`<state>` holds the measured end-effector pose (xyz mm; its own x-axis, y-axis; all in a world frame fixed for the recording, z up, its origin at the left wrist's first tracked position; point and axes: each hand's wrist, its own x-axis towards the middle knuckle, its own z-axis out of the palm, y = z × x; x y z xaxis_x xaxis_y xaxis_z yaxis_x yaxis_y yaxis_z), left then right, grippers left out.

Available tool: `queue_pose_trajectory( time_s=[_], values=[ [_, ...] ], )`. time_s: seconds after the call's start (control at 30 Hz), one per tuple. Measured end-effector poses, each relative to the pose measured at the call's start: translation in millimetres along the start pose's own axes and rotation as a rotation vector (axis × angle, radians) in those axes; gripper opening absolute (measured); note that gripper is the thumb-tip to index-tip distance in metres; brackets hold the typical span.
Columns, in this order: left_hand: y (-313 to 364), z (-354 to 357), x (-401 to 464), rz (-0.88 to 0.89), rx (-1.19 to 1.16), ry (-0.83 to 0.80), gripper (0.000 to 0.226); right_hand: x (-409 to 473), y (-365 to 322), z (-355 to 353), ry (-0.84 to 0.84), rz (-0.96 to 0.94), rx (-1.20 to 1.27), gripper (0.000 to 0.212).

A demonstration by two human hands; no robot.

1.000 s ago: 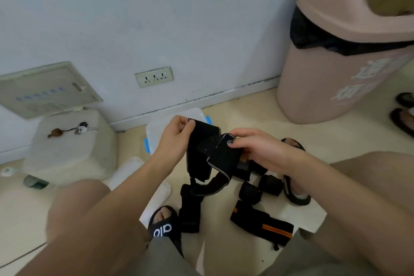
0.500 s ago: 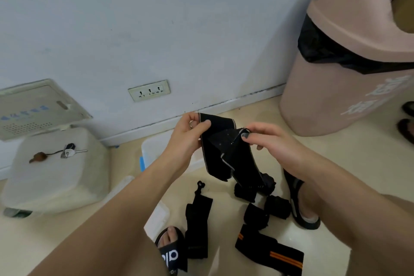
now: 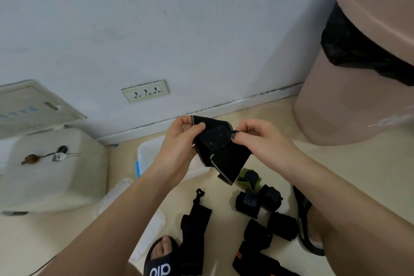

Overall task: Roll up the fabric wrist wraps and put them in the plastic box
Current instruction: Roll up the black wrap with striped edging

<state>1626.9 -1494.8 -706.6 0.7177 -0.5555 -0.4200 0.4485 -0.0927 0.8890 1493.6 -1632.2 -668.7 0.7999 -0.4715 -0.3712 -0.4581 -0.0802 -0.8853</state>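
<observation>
A black fabric wrist wrap (image 3: 224, 152) is held up in front of me, folded over, its lower end hanging free. My left hand (image 3: 181, 145) pinches its top left edge. My right hand (image 3: 255, 139) pinches the flap at its right. Below them the clear plastic box (image 3: 147, 154) with a blue clip sits on the floor, mostly hidden by my left arm. Several rolled black wraps (image 3: 257, 203) lie on the floor to the right. A flat black wrap (image 3: 195, 226) lies by my left foot, and one with an orange stripe (image 3: 251, 257) lies further right.
A white lid (image 3: 125, 195) lies left of the box. A pale stool (image 3: 56, 168) with keys on it stands at the left wall. A large pink bin (image 3: 358, 87) with a black liner stands at the right. My sandalled feet (image 3: 161, 260) flank the wraps.
Both hands have lifted the wrap a little and drawn it in, folding it shorter. The view has tilted up, so the floor items sit lower in frame.
</observation>
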Motion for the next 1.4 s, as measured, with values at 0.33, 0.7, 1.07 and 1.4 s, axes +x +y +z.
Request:
queue_pose_trajectory(
  time_s=[0.33, 0.7, 1.07, 1.4],
  values=[
    [12.1, 3.9, 7.2, 0.027, -0.012, 0.017, 0.010, 0.4, -5.3, 7.2, -0.095, 0.059, 0.019, 0.024],
    [18.5, 15.2, 12.9, 0.058, 0.057, 0.034, 0.020, 0.7, -12.6, 9.8, -0.133, 0.057, 0.129, 0.034],
    [24.9, 13.5, 10.5, 0.155, 0.180, 0.059, 0.017, -2.7, -14.1, 13.9, -0.097, -0.037, 0.117, 0.023],
    [39.4, 2.2, 4.4, 0.176, 0.196, 0.085, 0.027, -7.9, -13.3, 3.5, -0.141, -0.023, 0.179, 0.021]
  ],
)
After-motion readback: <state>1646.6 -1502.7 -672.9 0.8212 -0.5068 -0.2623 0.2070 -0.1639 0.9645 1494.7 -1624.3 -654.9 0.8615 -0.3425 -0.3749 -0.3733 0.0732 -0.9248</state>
